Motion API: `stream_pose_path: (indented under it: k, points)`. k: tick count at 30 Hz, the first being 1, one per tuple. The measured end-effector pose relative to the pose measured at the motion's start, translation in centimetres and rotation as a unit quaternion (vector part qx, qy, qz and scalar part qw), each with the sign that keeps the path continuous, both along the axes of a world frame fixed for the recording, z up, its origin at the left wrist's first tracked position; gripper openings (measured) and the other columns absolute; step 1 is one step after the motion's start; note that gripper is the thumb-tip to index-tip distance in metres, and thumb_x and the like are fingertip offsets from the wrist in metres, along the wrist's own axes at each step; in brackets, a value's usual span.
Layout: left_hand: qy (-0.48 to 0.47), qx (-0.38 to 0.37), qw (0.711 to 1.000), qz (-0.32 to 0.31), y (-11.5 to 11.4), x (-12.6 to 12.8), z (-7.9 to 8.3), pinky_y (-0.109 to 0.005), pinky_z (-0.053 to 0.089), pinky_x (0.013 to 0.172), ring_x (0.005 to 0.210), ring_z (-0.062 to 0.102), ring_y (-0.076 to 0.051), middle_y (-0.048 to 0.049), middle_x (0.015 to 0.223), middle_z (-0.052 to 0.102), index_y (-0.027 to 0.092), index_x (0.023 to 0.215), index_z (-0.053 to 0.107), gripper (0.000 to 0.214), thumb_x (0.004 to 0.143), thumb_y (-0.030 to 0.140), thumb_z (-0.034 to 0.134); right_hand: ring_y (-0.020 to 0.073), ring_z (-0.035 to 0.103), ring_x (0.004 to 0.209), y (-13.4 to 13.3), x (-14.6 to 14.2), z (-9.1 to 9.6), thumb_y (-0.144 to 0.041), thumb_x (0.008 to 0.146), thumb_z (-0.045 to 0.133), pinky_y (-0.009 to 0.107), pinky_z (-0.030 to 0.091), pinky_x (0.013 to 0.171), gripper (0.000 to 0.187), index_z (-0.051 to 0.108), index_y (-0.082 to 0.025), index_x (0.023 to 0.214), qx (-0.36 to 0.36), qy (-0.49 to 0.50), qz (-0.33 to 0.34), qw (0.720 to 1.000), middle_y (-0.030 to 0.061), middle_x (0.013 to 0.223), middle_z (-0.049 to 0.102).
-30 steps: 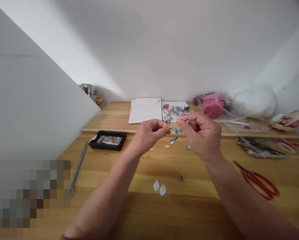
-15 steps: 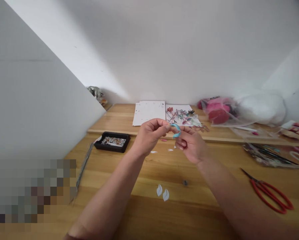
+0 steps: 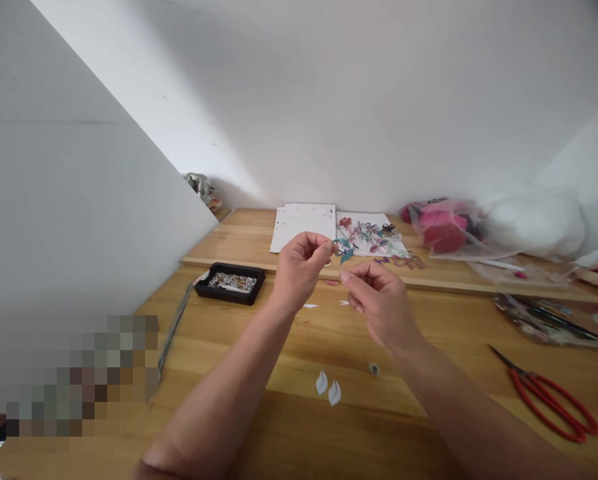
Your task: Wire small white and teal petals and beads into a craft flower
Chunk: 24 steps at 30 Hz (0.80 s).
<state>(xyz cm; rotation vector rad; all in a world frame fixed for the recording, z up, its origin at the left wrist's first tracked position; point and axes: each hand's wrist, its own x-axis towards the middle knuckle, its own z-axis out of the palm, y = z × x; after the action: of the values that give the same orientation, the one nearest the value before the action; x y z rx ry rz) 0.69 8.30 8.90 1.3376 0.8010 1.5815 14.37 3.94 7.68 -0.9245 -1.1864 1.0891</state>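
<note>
Above the surface (image 3: 279, 347), just beyond the left hand's fingertips, a curled teal piece (image 3: 347, 256) is sticking out toward the right. The left hand (image 3: 299, 272) is pinching it at one end between thumb and fingers, while the right hand (image 3: 377, 298) is hanging just below and to the right of it, apart from the piece, with thumb and forefinger closing together; whether anything thin is lying between them, I cannot tell. Judging by this, the person is busy with handling or shaping the curl, the left hand doing the steadying. Any further touch would be calling for a light right-hand pinch near the free end, the left grip staying firm so that the curl is not flattening. Nearer the body, below and between the hands, two white leaf shapes (image 3: 327, 388) are lying side by side, and well to the right, red-handled scissors (image 3: 553, 400) are resting.
</note>
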Motion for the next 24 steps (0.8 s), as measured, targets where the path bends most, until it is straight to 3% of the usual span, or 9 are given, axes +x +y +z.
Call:
stream_pose_path:
  k: [3,7,10,12,15,19,24]
  points:
    - [0.004,-0.01,1.0,-0.01,0.0,-0.1,0.0,-0.025,0.049,0.072,0.076,0.063,-0.011,-0.0037,0.082,0.071,0.015,0.082,0.065,0.018,0.083,0.031,0.074,0.0089,0.033,0.05,-0.3,0.8,0.5,-0.027,0.085,0.07,0.026,0.029,0.049,0.016,0.064,-0.02,0.072,0.13,-0.153,-0.093,0.975,-0.0067,0.055,0.039]
    - [0.022,-0.026,0.999,-0.035,-0.2,-0.1,0.0,-0.024,0.048,0.07,0.073,0.062,-0.01,-0.0036,0.081,0.073,0.015,0.082,0.065,0.017,0.084,0.03,0.074,0.0081,0.031,0.049,-0.2,2.2,1.3,-0.018,0.085,0.07,0.025,0.031,0.051,0.006,0.071,-0.02,0.079,0.285,-0.287,-0.215,0.889,-0.009,0.053,0.03]
    - [0.046,-0.034,0.996,-0.063,-0.4,0.0,0.0,-0.023,0.049,0.068,0.073,0.063,-0.01,-0.0033,0.08,0.073,0.015,0.082,0.066,0.016,0.084,0.029,0.073,0.0078,0.032,0.048,0.1,3.1,1.9,-0.017,0.086,0.071,0.025,0.033,0.051,0.006,0.072,-0.02,0.081,0.342,-0.322,-0.264,0.842,-0.0091,0.053,0.031]
    - [0.066,-0.044,0.993,-0.083,-0.6,0.1,0.0,-0.023,0.049,0.068,0.074,0.065,-0.011,-0.0035,0.08,0.073,0.015,0.082,0.066,0.016,0.084,0.029,0.074,0.0077,0.032,0.048,0.2,3.5,2.1,-0.016,0.085,0.071,0.025,0.034,0.051,0.006,0.073,-0.02,0.082,0.362,-0.329,-0.278,0.827,-0.0091,0.053,0.032]
    - [0.09,-0.053,0.988,-0.116,-0.8,0.2,0.0,-0.023,0.049,0.068,0.074,0.066,-0.01,-0.0035,0.08,0.073,0.015,0.082,0.066,0.017,0.083,0.029,0.074,0.0074,0.033,0.048,0.3,3.7,2.3,-0.015,0.085,0.071,0.024,0.034,0.051,0.006,0.073,-0.02,0.083,0.369,-0.325,-0.274,0.827,-0.0086,0.053,0.036]
    - [0.108,-0.055,0.98,-0.157,-1.0,0.2,0.2,-0.023,0.049,0.072,0.072,0.065,-0.01,-0.0025,0.077,0.072,0.014,0.081,0.066,0.016,0.084,0.028,0.074,0.0072,0.032,0.048,0.4,3.7,2.4,-0.015,0.086,0.07,0.025,0.031,0.05,0.007,0.074,-0.02,0.082,0.357,-0.305,-0.253,0.846,-0.0087,0.053,0.035]
    - [0.103,-0.051,0.971,-0.208,-1.3,-0.1,0.4,-0.024,0.047,0.072,0.076,0.066,-0.011,-0.0042,0.079,0.073,0.014,0.082,0.066,0.016,0.085,0.027,0.074,0.0076,0.029,0.049,1.2,3.9,2.2,-0.022,0.083,0.073,0.025,0.027,0.049,0.005,0.074,-0.02,0.079,0.244,-0.224,-0.209,0.92,-0.0089,0.051,0.029]
